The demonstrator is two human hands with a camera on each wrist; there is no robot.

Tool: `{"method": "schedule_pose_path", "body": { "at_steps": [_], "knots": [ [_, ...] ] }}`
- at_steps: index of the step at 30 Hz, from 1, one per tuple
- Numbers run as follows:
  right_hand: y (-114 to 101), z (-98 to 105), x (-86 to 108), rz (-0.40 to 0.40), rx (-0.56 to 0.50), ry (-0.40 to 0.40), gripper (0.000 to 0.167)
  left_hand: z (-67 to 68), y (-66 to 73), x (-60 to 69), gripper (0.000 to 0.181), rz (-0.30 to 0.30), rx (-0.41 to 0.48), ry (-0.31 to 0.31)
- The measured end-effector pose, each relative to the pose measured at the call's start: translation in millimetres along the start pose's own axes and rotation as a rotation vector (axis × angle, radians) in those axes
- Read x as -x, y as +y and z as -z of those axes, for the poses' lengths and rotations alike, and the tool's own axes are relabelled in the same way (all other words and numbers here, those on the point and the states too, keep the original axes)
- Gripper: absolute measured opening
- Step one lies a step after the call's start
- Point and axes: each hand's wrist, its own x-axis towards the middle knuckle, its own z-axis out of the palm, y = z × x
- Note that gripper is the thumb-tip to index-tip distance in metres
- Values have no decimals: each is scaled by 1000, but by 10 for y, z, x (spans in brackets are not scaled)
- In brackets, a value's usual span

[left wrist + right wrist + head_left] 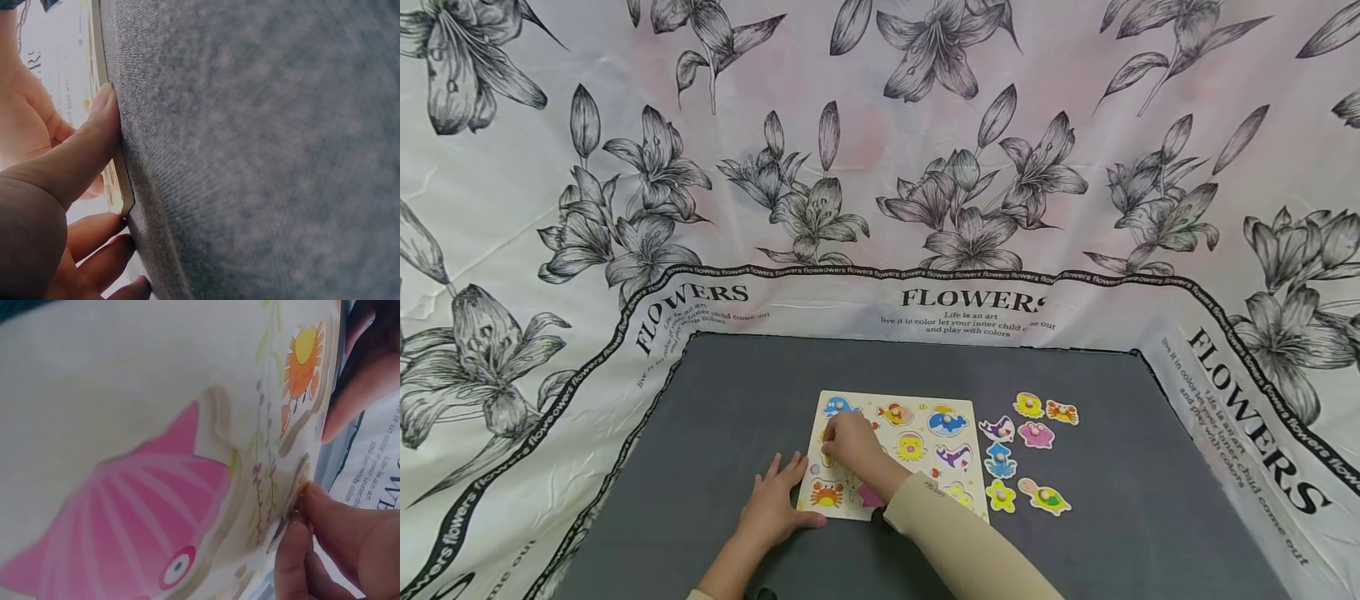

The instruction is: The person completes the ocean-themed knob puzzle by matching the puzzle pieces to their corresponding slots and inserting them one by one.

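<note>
A wooden sea-animal puzzle board (865, 398) lies flat on the dark table. Spread out at its lower left corner, my left hand (767, 508) touches the bottom edge with the thumb (94, 134) and the left edge with the fingers. My right hand (853, 442) reaches across the board to its left column. There thumb and fingers pinch a small puzzle piece (290, 506), seen nearly edge-on at the board; the fingers hide most of it. Just below are an orange crab picture (827, 494) and a pink shell-like fish picture (150, 506).
Several loose pieces lie right of the board: a yellow octopus (1028, 406), crab (1062, 412), purple whale (997, 429), pink fish (1037, 434), blue squid (1000, 461), starfish (1001, 495) and turtle (1045, 497). A flower-printed cloth (820, 308) surrounds the table.
</note>
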Motion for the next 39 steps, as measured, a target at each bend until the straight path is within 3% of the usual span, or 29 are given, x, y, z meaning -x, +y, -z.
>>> {"method": "schedule_pose_path", "body": {
  "at_steps": [9, 17, 23, 26, 29, 32, 39],
  "knots": [
    [65, 9, -91, -3, -23, -84, 10, -13, -17, -17, 108, 14, 2, -10],
    [49, 24, -71, 36, 74, -94, 14, -27, -19, -28, 107, 2, 8, -15],
    [95, 11, -75, 62, -14, -115, 9, -14, -24, -20, 106, -1, -4, -13],
    [200, 111, -72, 148, -57, -152, 13, -10, -28, -22, 106, -12, -2, -18],
    [361, 357, -59, 205, -101, -166, 26, -3, -31, -25, 106, -24, -9, -29],
    [597, 673, -19, 176, -169, -98, 27, 1, -28, -27, 106, -35, -23, -37],
    [1426, 1322, 289, 14, -264, 202, 27, 36, -7, -22, 105, -40, -41, -37]
  ]
}}
